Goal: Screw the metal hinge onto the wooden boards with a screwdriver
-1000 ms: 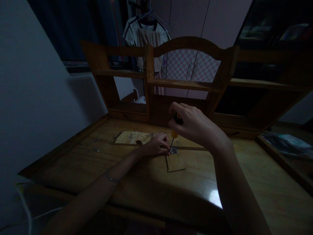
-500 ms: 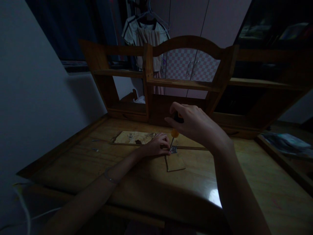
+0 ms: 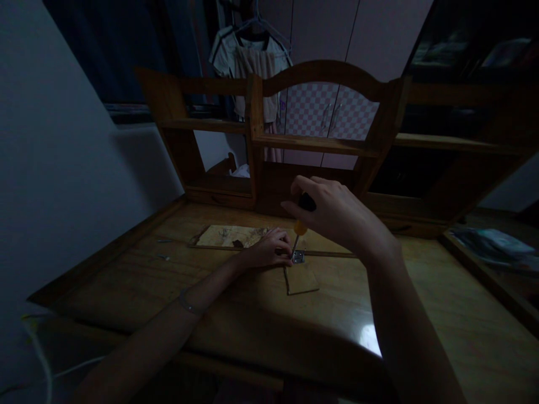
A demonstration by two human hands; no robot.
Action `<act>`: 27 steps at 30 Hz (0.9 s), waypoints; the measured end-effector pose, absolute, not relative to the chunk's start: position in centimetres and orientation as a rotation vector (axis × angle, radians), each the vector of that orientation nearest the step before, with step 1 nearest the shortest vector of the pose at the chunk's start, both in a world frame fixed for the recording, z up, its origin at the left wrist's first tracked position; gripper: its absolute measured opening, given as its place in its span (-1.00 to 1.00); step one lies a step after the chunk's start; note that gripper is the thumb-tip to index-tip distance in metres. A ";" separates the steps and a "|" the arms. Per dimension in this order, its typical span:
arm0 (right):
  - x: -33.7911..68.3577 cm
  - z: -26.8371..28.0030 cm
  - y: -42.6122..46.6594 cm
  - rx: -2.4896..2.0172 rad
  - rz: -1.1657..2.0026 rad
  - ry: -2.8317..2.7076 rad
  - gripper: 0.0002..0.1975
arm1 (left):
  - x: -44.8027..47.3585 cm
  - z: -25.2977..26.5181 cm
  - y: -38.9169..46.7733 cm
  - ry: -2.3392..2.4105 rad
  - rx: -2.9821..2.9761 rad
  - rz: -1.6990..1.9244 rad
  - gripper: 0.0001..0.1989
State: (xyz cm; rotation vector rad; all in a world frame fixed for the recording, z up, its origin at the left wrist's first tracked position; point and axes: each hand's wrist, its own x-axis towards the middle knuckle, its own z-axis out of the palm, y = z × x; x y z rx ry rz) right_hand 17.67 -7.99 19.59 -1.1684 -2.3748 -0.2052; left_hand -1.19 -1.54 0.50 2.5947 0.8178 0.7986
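My right hand (image 3: 332, 210) is closed around the black and yellow handle of a screwdriver (image 3: 300, 227), held nearly upright. Its shaft slants down to a small metal hinge (image 3: 298, 257). The hinge lies across the joint between a long wooden board (image 3: 223, 237) and a small square wooden piece (image 3: 302, 279). My left hand (image 3: 272, 248) rests on the long board, fingers curled with the tips close together beside the screwdriver's tip. Whatever those fingertips hold, if anything, is too small to make out.
Two small slim items, a nearer one (image 3: 163, 257) and a farther one (image 3: 164, 240), lie on the wooden desk (image 3: 236, 297) at left. A wooden shelf unit (image 3: 315, 147) stands along the back. Papers or packets (image 3: 492, 242) sit at the right.
The right hand and the screwdriver handle have shifted very slightly left. The left hand, hinge and boards look almost the same.
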 end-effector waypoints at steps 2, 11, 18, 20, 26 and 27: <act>17.6 19.7 -7.9 -1.165 -0.238 -2.384 -0.78 | -1.2 0.4 -1.5 0.832 2.587 0.790 -0.74; 17.8 19.7 -8.2 -1.160 -0.141 -2.376 -0.77 | -1.2 0.4 -1.6 0.786 2.524 0.836 -0.71; 18.0 19.9 -8.1 -1.300 -0.255 -2.364 -0.82 | -1.3 0.0 -1.0 0.801 2.540 0.795 -0.77; 18.0 19.9 -8.2 -1.264 -0.235 -2.371 -0.83 | -1.3 0.0 -1.1 0.802 2.530 0.795 -0.78; 18.0 19.8 -8.4 -1.188 -0.129 -2.395 -0.68 | -1.3 0.2 -1.4 0.780 2.528 0.811 -0.74; 17.9 19.8 -8.4 -1.196 -0.137 -2.395 -0.69 | -1.3 0.2 -1.4 0.780 2.529 0.811 -0.74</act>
